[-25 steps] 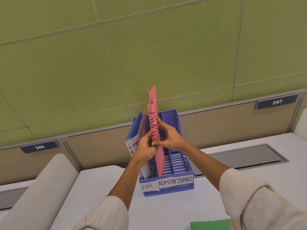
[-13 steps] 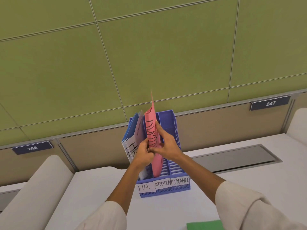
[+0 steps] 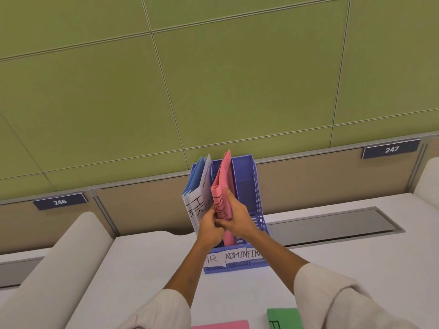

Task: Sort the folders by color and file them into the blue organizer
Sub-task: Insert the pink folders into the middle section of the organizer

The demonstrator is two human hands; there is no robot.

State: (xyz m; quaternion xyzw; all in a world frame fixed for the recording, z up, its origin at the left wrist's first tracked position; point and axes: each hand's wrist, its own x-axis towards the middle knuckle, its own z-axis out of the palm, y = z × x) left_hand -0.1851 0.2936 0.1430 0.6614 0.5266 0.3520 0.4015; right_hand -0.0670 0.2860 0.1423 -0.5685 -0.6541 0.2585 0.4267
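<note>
The blue organizer (image 3: 247, 186) stands on the white desk with slots labelled HR, ADMIN and FINANCE. Blue folders (image 3: 197, 179) fill the left HR slot. A pink folder (image 3: 224, 184) stands upright in the middle ADMIN slot, its lower end down inside. My right hand (image 3: 235, 217) grips its right side and my left hand (image 3: 209, 224) pinches its front edge. The right slot holds nothing. Another pink folder (image 3: 221, 325) and a green folder (image 3: 283, 318) lie on the desk at the bottom edge.
A green panelled wall rises behind the desk, with number plates 246 (image 3: 59, 201) and 247 (image 3: 390, 149). A grey cable hatch (image 3: 332, 224) lies right of the organizer. A padded white divider (image 3: 59, 264) runs along the left.
The pink folder has gone down from above the organizer into the middle slot, with both hands lowering along with it. The camera view has tilted, showing the folders at the bottom.
</note>
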